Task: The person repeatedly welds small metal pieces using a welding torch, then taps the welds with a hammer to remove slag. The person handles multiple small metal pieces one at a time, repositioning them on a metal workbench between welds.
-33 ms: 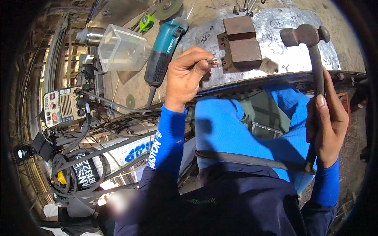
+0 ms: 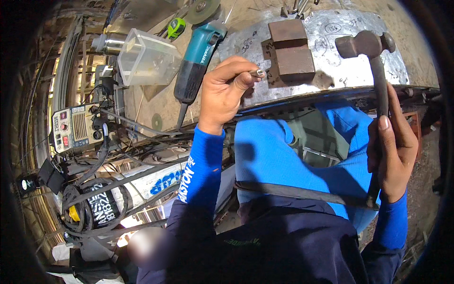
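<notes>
My left hand point(image 2: 224, 92) pinches a small metal piece point(image 2: 258, 73) between thumb and fingertips, over the near edge of a metal plate point(image 2: 352, 71). Only the piece's shiny end shows; its kind is unclear. Just right of it sits a brown steel block point(image 2: 295, 64) with a step across its top. Gripped by its handle in my right hand point(image 2: 396, 146) is a ball-peen hammer point(image 2: 363, 44), its head raised in front of the plate's right part. The hammer head touches nothing that I can see.
Left of my left hand lies a teal angle grinder point(image 2: 201, 56), beside a clear plastic container point(image 2: 146, 59) and a green tape measure point(image 2: 176, 29). A welding machine point(image 2: 78, 128) with cables stands farther left. Several metal rods point(image 2: 299, 6) lie at the far edge.
Almost nothing differs. The hammer head has shifted very slightly to the left; both hands keep their holds.
</notes>
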{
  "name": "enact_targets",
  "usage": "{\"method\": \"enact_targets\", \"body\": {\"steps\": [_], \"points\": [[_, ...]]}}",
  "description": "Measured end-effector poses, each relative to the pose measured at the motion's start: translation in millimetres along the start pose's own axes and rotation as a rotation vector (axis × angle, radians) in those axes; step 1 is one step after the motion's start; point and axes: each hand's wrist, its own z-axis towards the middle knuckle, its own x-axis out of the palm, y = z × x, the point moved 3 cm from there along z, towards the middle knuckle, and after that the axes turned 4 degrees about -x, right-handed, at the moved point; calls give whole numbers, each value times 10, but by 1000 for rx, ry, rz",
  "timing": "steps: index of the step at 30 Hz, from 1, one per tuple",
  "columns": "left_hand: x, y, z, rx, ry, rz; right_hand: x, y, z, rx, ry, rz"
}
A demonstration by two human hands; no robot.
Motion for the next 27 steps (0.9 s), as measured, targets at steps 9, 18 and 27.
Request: {"method": "enact_targets", "body": {"steps": [9,18,27], "points": [[46,-55,62,39,18,23,74,27,-20,50,60,57],[91,-64,126,67,-85,517,77,125,149,-75,168,-211],[174,-181,139,105,-130,700,178,368,437,-518,311,-348]]}}
